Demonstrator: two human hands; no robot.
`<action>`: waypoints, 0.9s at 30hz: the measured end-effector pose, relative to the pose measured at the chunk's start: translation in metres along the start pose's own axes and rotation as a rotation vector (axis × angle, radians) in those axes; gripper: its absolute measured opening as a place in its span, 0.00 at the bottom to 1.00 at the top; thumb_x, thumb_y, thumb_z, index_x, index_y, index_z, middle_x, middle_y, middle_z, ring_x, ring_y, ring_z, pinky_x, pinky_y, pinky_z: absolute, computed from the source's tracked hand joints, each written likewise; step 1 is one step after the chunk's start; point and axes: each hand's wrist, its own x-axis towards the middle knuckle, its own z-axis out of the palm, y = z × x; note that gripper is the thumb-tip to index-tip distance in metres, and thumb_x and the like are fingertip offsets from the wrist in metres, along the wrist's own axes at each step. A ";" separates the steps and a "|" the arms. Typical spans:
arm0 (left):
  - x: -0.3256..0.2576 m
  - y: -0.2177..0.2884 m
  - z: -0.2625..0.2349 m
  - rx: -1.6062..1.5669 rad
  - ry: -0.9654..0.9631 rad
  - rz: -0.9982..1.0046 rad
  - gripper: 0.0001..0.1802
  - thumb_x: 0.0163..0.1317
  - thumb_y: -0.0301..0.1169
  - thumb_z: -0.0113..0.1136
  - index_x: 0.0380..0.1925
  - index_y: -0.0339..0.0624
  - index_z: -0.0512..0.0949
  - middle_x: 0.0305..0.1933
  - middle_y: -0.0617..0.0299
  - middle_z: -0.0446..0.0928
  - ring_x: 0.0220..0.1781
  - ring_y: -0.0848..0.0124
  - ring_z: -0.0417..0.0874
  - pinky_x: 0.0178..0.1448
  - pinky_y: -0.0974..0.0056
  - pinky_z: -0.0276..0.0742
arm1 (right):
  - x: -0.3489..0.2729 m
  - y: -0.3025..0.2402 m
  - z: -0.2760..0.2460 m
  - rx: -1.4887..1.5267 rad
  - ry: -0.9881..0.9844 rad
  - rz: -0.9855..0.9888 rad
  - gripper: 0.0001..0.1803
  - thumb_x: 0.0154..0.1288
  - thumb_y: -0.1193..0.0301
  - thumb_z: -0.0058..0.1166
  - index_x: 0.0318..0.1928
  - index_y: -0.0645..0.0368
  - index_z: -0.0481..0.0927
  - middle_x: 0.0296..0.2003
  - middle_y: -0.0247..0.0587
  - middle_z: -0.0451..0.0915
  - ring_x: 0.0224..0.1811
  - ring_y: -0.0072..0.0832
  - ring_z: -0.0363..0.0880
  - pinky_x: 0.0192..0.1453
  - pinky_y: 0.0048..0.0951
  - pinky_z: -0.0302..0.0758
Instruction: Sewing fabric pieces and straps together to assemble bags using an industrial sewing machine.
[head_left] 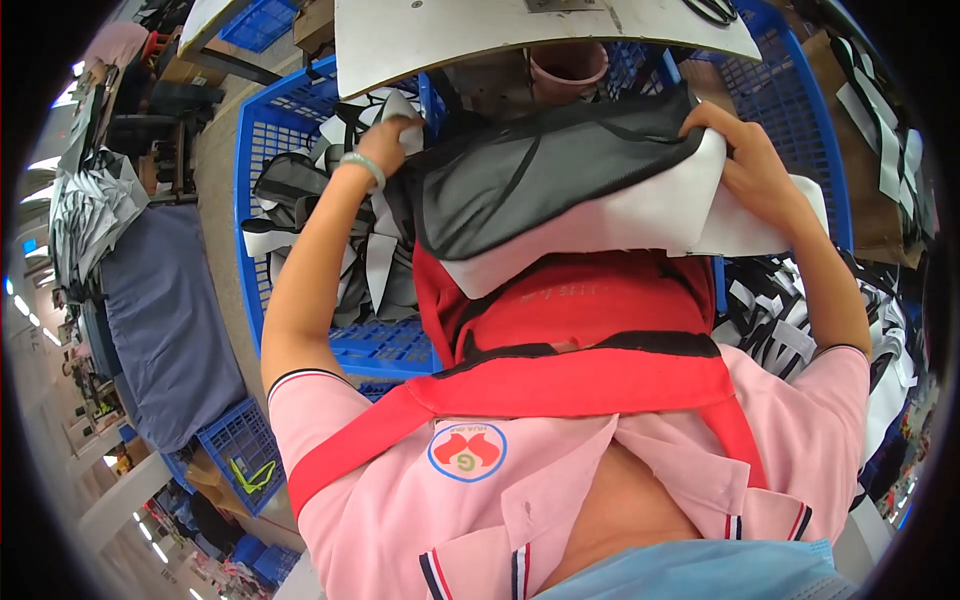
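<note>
A dark grey mesh fabric panel (540, 165) with black edging lies across my lap, over a red apron (590, 310). White fabric (600, 222) shows under its near edge. My right hand (745, 160) pinches the panel's far right corner, thumb and fingers closed over the edge where white and grey layers meet. To the left, my left hand (387, 145) is closed with curled fingers, above the left blue crate (247, 190). A pale fabric piece (402, 105) sticks out at its fingertips; what else the fingers hold is hidden.
A white tabletop (440, 40) overhangs ahead, with a pink bucket (570, 70) beneath it. Another blue crate (828, 150) stands on the right. Bundles of black and white pieces (790, 320) lie at my right. A blue-grey cloth-covered stack (170, 310) is at far left.
</note>
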 end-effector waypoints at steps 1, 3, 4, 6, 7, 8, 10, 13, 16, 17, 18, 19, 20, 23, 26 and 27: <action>-0.007 -0.005 0.014 -0.018 -0.071 0.065 0.29 0.46 0.15 0.48 0.51 0.44 0.80 0.54 0.45 0.77 0.58 0.50 0.77 0.63 0.56 0.71 | -0.001 0.002 0.001 0.043 0.042 0.030 0.13 0.56 0.81 0.47 0.44 0.60 0.73 0.31 0.44 0.76 0.34 0.30 0.74 0.45 0.26 0.71; -0.018 0.013 0.036 0.008 -0.081 0.158 0.30 0.44 0.17 0.51 0.51 0.44 0.79 0.58 0.48 0.75 0.64 0.53 0.72 0.67 0.56 0.67 | 0.002 0.003 -0.009 0.024 0.057 0.042 0.12 0.57 0.81 0.46 0.43 0.60 0.73 0.31 0.41 0.76 0.35 0.25 0.73 0.45 0.25 0.70; -0.022 0.017 0.046 0.013 -0.068 0.183 0.28 0.45 0.18 0.52 0.51 0.44 0.79 0.61 0.50 0.73 0.64 0.53 0.71 0.67 0.56 0.67 | 0.006 0.002 -0.015 0.008 0.069 0.036 0.11 0.58 0.80 0.46 0.43 0.60 0.73 0.31 0.37 0.75 0.37 0.20 0.71 0.46 0.23 0.70; -0.022 0.023 0.053 0.009 0.048 0.188 0.23 0.48 0.20 0.54 0.48 0.42 0.80 0.58 0.49 0.74 0.61 0.52 0.73 0.64 0.54 0.69 | 0.012 0.018 -0.034 0.087 0.058 0.081 0.08 0.60 0.77 0.50 0.41 0.60 0.75 0.36 0.28 0.76 0.40 0.14 0.72 0.47 0.19 0.69; -0.022 0.020 0.054 0.011 0.052 0.194 0.23 0.48 0.20 0.54 0.48 0.42 0.80 0.58 0.49 0.74 0.61 0.52 0.73 0.64 0.54 0.69 | 0.018 0.033 -0.042 0.070 0.035 0.125 0.11 0.61 0.76 0.51 0.44 0.60 0.75 0.37 0.29 0.77 0.39 0.15 0.72 0.46 0.20 0.70; -0.021 0.013 0.055 -0.003 0.102 0.207 0.19 0.52 0.23 0.54 0.46 0.41 0.80 0.53 0.48 0.77 0.56 0.51 0.75 0.59 0.53 0.71 | 0.025 0.048 -0.050 0.050 0.015 0.167 0.14 0.61 0.76 0.51 0.48 0.60 0.75 0.38 0.31 0.77 0.39 0.16 0.73 0.46 0.20 0.71; -0.012 0.010 0.047 -0.025 0.153 0.251 0.15 0.55 0.26 0.54 0.43 0.40 0.80 0.48 0.47 0.79 0.52 0.50 0.78 0.55 0.53 0.73 | 0.027 0.088 -0.054 0.007 0.058 0.333 0.21 0.63 0.74 0.54 0.57 0.58 0.73 0.39 0.34 0.79 0.39 0.18 0.74 0.45 0.21 0.71; -0.004 0.030 0.003 -0.228 0.199 -0.127 0.13 0.63 0.35 0.52 0.29 0.36 0.80 0.27 0.47 0.79 0.33 0.52 0.80 0.40 0.54 0.73 | 0.005 0.126 -0.079 -0.200 0.047 0.418 0.19 0.67 0.61 0.56 0.51 0.61 0.75 0.37 0.35 0.79 0.34 0.19 0.74 0.41 0.22 0.71; 0.002 0.076 -0.057 -0.491 0.096 -0.170 0.24 0.66 0.43 0.54 0.18 0.34 0.75 0.16 0.59 0.73 0.22 0.70 0.73 0.29 0.63 0.67 | -0.005 0.059 -0.107 -0.045 -0.174 0.423 0.16 0.67 0.59 0.57 0.38 0.61 0.79 0.31 0.32 0.74 0.34 0.15 0.70 0.39 0.21 0.69; 0.002 0.106 -0.079 -0.512 0.042 -0.077 0.26 0.66 0.45 0.55 0.17 0.35 0.75 0.17 0.66 0.71 0.21 0.78 0.68 0.27 0.68 0.64 | -0.007 0.029 -0.107 -0.123 -0.146 0.252 0.16 0.67 0.60 0.57 0.36 0.63 0.76 0.28 0.30 0.71 0.33 0.12 0.67 0.37 0.22 0.69; 0.001 0.139 -0.100 -0.468 -0.084 -0.068 0.25 0.66 0.44 0.55 0.17 0.36 0.75 0.16 0.66 0.71 0.21 0.78 0.68 0.27 0.68 0.64 | -0.005 -0.003 -0.104 -0.226 -0.126 0.123 0.16 0.66 0.62 0.57 0.35 0.65 0.75 0.30 0.32 0.70 0.32 0.15 0.67 0.37 0.23 0.69; 0.000 0.178 -0.111 -0.536 -0.197 -0.045 0.24 0.66 0.43 0.56 0.17 0.36 0.75 0.16 0.67 0.70 0.20 0.78 0.67 0.26 0.68 0.64 | -0.003 -0.025 -0.100 -0.332 -0.126 -0.063 0.15 0.60 0.66 0.60 0.35 0.67 0.73 0.34 0.35 0.72 0.32 0.23 0.71 0.39 0.26 0.70; -0.003 0.212 -0.119 -0.442 -0.281 0.049 0.23 0.65 0.43 0.56 0.17 0.37 0.75 0.16 0.67 0.70 0.19 0.78 0.66 0.24 0.67 0.64 | 0.004 -0.059 -0.090 -0.312 -0.133 -0.219 0.18 0.48 0.68 0.65 0.29 0.65 0.69 0.37 0.40 0.67 0.39 0.34 0.68 0.45 0.29 0.68; -0.009 0.302 -0.131 -0.534 -0.611 0.230 0.21 0.65 0.42 0.59 0.22 0.34 0.78 0.19 0.68 0.74 0.23 0.81 0.72 0.25 0.71 0.65 | 0.011 -0.099 -0.063 -0.470 0.013 -0.637 0.13 0.40 0.71 0.67 0.30 0.60 0.81 0.49 0.43 0.75 0.47 0.41 0.76 0.50 0.37 0.71; -0.004 0.322 -0.145 -0.669 -0.637 0.331 0.11 0.59 0.33 0.65 0.30 0.35 0.80 0.23 0.70 0.75 0.26 0.84 0.72 0.30 0.75 0.66 | 0.006 -0.101 -0.078 -0.289 -0.166 -0.376 0.15 0.35 0.70 0.68 0.28 0.59 0.80 0.40 0.44 0.76 0.45 0.43 0.75 0.48 0.39 0.70; 0.007 0.317 -0.144 -0.743 -0.602 0.299 0.11 0.58 0.31 0.66 0.37 0.35 0.80 0.29 0.69 0.76 0.30 0.85 0.72 0.34 0.77 0.67 | 0.007 -0.094 -0.082 -0.351 -0.090 -0.412 0.09 0.48 0.70 0.64 0.32 0.60 0.83 0.31 0.41 0.73 0.38 0.39 0.76 0.38 0.36 0.69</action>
